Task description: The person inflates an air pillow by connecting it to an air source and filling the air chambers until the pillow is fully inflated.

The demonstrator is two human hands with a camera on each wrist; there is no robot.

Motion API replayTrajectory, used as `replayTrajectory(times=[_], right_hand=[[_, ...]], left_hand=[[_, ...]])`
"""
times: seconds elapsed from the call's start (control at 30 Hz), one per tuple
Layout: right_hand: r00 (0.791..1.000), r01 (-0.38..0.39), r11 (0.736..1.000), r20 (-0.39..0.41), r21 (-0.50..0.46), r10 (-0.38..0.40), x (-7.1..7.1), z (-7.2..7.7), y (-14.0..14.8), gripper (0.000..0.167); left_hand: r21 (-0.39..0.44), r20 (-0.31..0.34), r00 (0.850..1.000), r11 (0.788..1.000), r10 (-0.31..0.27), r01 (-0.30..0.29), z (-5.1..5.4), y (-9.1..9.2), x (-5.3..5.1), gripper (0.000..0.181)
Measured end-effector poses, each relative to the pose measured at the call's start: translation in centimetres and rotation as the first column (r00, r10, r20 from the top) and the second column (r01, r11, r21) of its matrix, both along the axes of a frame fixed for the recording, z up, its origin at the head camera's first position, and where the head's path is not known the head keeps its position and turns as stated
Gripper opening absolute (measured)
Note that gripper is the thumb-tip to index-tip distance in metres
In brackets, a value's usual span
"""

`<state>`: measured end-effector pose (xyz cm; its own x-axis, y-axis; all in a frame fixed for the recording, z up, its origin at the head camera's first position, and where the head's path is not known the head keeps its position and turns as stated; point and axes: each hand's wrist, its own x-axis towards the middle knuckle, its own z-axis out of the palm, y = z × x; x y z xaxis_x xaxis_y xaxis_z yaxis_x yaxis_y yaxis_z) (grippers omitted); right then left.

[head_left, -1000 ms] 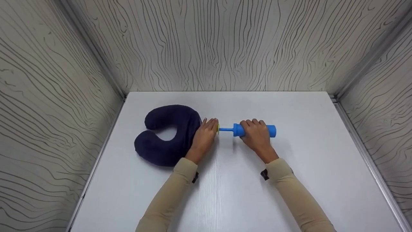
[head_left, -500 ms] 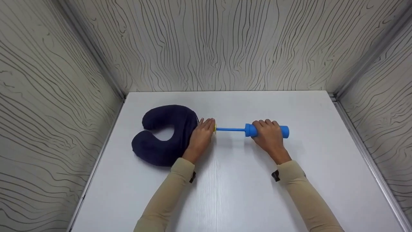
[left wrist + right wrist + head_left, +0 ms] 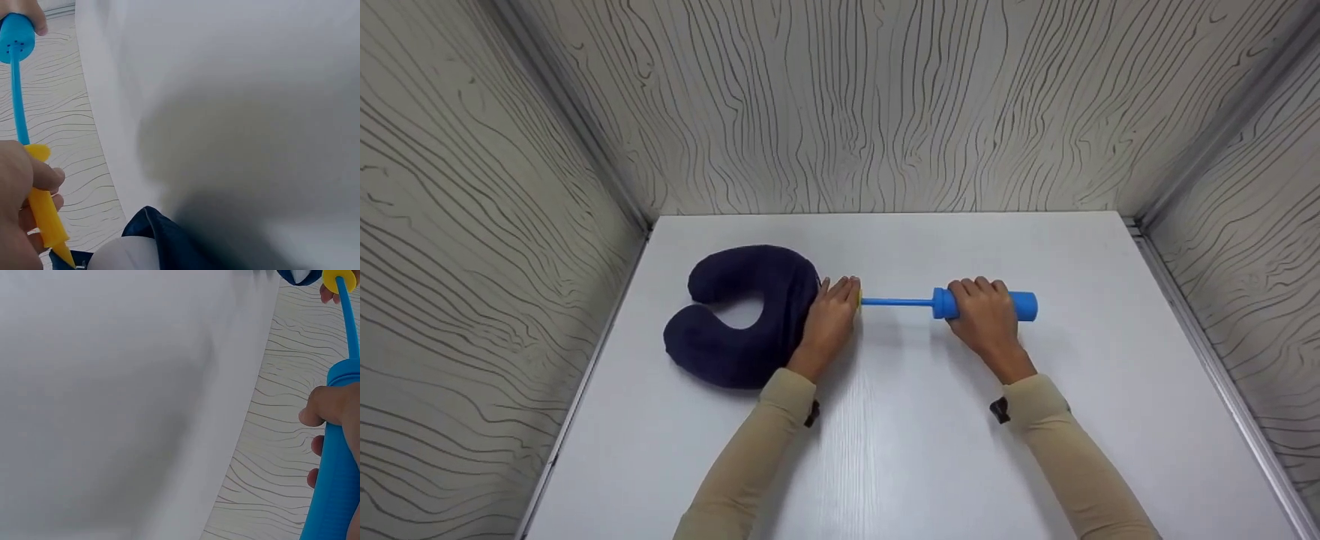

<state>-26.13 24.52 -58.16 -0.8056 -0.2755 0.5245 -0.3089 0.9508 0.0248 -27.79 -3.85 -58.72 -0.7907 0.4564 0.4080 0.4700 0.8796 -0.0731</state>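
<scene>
In the head view, my right hand [image 3: 986, 319] grips the blue barrel [image 3: 1024, 306] of a pump. A thin blue rod [image 3: 896, 301] runs from it to my left hand [image 3: 830, 322], beside the navy U-shaped neck pillow [image 3: 724, 352]. The left wrist view shows my left fingers curled round a yellow handle [image 3: 46, 216], its tapered tip at the pillow's navy cloth [image 3: 169, 242] and a pale rounded part [image 3: 125, 254]. Seen from the right wrist, my thumb and fingers wrap the blue barrel [image 3: 334, 489], with the yellow flange [image 3: 329, 282] at the rod's far end.
A white table [image 3: 877, 465] lies under both forearms. Wood-patterned panels [image 3: 840, 112] stand behind it and at both sides, with metal edging along the corners. Each wrist wears a black strap.
My right hand has moved right with the blue barrel, and more of the rod shows between the hands. My left hand and the pillow have shifted slightly left.
</scene>
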Motion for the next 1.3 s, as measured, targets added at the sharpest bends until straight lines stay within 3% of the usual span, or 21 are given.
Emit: replayTrajectory(times=[0.23,0.67,1.3], right_hand=[[1.000,-0.019,0.999,-0.012,0.030,0.019,-0.4,0.6,-2.5,0.050],[0.999,-0.031,0.996,-0.009,0.085,0.032,-0.8,0.9,-5.9,0.055],[0.998,-0.064,0.992,0.002,0.105,0.064,-0.3,-0.2,-8.3,0.053]], left_hand=[[0.017,-0.001,0.999,0.999,0.044,-0.044,0.4,0.3,0.2,0.043],[0.053,0.005,0.999,0.997,0.048,-0.049,0.8,1.6,0.7,0.043],[0.030,-0.086,0.996,1.000,0.006,-0.003,-0.1,3.2,1.4,0.043]])
